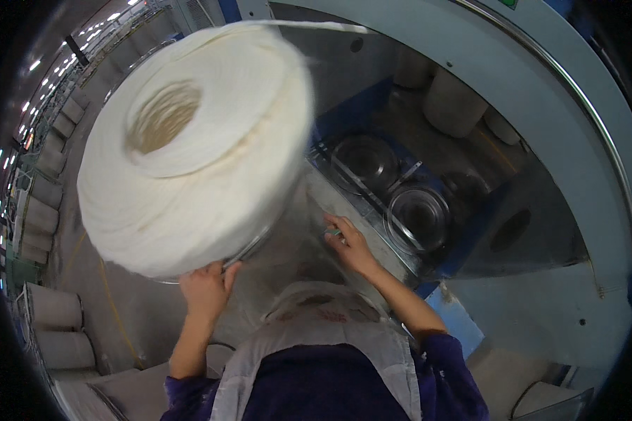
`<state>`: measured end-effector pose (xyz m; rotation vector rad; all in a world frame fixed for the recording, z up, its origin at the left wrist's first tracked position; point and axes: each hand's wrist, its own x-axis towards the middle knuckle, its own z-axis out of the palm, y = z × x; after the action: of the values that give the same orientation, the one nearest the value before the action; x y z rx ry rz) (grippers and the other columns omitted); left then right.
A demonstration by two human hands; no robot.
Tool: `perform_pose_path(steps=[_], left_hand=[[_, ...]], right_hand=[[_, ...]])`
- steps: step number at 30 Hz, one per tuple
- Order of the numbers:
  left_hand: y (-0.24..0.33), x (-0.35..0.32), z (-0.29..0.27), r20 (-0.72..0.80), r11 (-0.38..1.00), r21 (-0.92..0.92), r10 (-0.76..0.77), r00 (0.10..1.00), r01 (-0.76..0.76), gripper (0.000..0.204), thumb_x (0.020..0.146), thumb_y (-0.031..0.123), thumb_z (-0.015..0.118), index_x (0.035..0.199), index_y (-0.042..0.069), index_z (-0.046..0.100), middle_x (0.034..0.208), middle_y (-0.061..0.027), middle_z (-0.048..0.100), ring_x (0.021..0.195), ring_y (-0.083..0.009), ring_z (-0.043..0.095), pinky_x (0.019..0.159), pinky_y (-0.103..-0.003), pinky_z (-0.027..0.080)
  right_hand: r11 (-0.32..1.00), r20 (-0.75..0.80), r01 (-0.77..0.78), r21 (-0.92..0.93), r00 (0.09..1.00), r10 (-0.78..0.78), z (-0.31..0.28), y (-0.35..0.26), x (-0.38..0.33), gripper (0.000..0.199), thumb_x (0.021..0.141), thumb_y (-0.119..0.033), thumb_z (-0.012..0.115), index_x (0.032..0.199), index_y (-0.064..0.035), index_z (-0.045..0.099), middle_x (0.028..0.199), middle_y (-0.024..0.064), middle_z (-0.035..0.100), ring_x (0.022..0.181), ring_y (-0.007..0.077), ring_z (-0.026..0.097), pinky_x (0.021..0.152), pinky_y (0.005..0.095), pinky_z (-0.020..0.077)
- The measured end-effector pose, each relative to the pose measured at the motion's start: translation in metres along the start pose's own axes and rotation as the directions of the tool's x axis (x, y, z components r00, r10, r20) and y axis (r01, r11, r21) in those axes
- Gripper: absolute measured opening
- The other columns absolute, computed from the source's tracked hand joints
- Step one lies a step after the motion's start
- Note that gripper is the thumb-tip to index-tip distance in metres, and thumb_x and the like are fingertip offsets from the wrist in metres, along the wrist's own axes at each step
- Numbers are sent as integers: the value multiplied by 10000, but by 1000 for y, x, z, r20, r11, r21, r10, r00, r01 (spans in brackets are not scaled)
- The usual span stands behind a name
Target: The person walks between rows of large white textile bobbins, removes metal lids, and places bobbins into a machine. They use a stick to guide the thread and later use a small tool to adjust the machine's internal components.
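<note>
- One broad coil of white fibre (221, 165) fills the left of the scene, slightly blurred, its hollow core facing up toward the camera and its layers wound in rings.
- A loose white strand (323, 26) runs from the top of the coil toward the upper edge of the machine opening.
- A thin metal rim (254, 245) curves out beneath the lower side of the coil.
- A worker's left hand (205, 289) meets that rim at the coil's underside, thumb set apart from the fingers; the fingertips are partly hidden, and how firmly they close cannot be told.
- The right hand (352, 249) hangs to the right of the coil, well apart from it, fingers partly bent and loosely parted, with nothing clearly in their hold; a small green detail (336, 231) shows by them, too small to identify.
- The worker wears a pale apron (323, 298) over a purple garment (309, 386).
- At right, a blue-grey machine housing (527, 323) frames a dark opening, where two round transparent discs (418, 217) lie beside a metal bar (376, 200).
- Pale cylindrical cans (453, 105) stand deeper inside.
- At far left, more cans (56, 309) line an aisle, a yellow line (116, 302) marking the grey floor (151, 323) under rows of ceiling lights (34, 65).
</note>
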<state>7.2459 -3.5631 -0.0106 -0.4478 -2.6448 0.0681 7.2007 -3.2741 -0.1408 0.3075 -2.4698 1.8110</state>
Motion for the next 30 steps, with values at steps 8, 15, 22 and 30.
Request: perform_pose_path(steps=[8, 15, 22, 30], left_hand=[[-92, 51, 20, 6, 929, 190, -325, 946, 318, 270, 879, 283, 554, 855, 15, 573, 671, -146, 579, 600, -306, 571, 545, -384, 439], [-93, 96, 24, -269, 979, -158, -171, 948, 132, 567, 736, 111, 686, 1247, 38, 452, 1254, -158, 428, 1200, -361, 381, 1001, -455, 310], [-40, 211, 94, -28, 950, -223, 217, 976, -218, 646, 659, 214, 737, 1232, 71, 474, 1240, -161, 432, 1237, -367, 350, 1016, -500, 314], [36, 327, 176, -50, 887, -409, 211, 976, -213, 349, 712, 394, 659, 865, 81, 640, 876, -205, 633, 937, -414, 576, 978, -585, 290]], right_hand=[[953, 222, 62, -295, 975, 6, 2, 1, 75, 516, 798, -106, 635, 1274, -105, 437, 1180, 151, 512, 1102, 311, 491, 951, 398, 387], [382, 157, 375, -845, 855, -494, -39, -52, 272, 929, 639, -101, 722, 1420, -243, 237, 1435, 180, 249, 1333, 361, 220, 1084, 481, 201], [188, 491, 454, -871, 821, 291, -70, -15, 393, 581, 834, -304, 563, 1365, -249, 333, 1132, 210, 579, 1122, 354, 516, 1056, 494, 243], [717, 455, 525, -457, 831, -319, -109, -23, 350, 612, 742, -477, 589, 1257, -160, 499, 912, 153, 625, 769, 340, 595, 706, 428, 434]])
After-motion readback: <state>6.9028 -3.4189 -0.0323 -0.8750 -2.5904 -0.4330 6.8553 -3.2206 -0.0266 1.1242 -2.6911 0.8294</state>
